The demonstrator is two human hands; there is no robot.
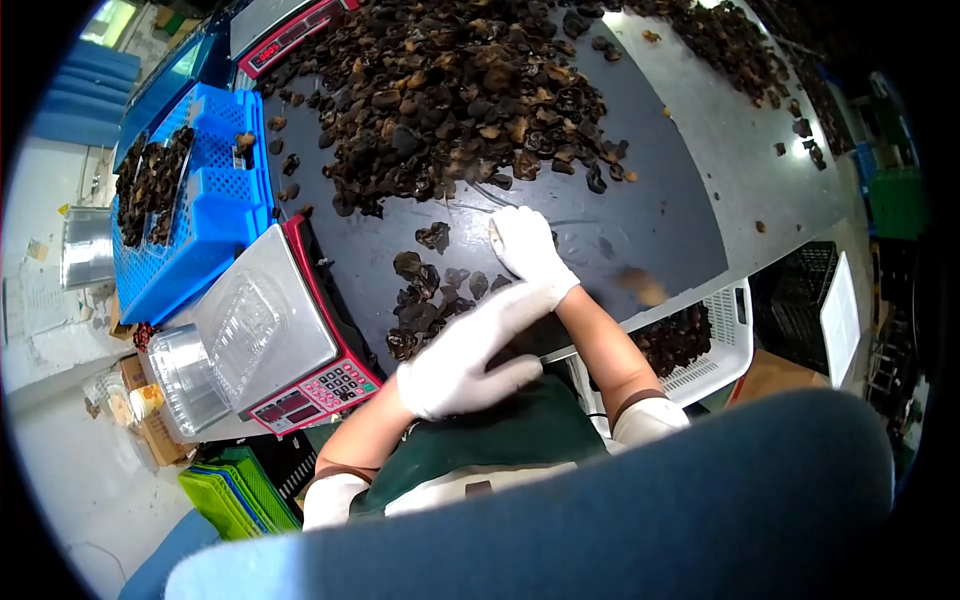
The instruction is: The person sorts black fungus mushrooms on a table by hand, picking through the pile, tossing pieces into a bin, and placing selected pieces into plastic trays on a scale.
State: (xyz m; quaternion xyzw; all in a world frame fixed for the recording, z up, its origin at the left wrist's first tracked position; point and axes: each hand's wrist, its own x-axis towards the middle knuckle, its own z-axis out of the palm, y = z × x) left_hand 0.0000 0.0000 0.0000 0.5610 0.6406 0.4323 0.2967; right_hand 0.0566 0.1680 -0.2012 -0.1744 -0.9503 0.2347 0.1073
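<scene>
My left hand (470, 350), in a white glove, is open at the near table edge, fingers stretched right across the right wrist and thumb apart. Beyond it, my right hand (525, 245), also gloved, rests over the dark mat (650, 210) with its fingers curled closed; what they hold, if anything, is hidden. A large heap of dark brown, wrinkled dried pieces (450, 90) lies past the hands. A smaller group of pieces (420, 300) lies left of the right hand. A motion-blurred brown piece (642, 286) shows right of the right wrist.
At left stand a red-framed scale (265, 310), a clear plastic container (185, 375) and blue crates (215, 200) with dark pieces. Another scale (290, 40) is at the top left. Below the right table edge, a white basket (740, 335) holds dark pieces.
</scene>
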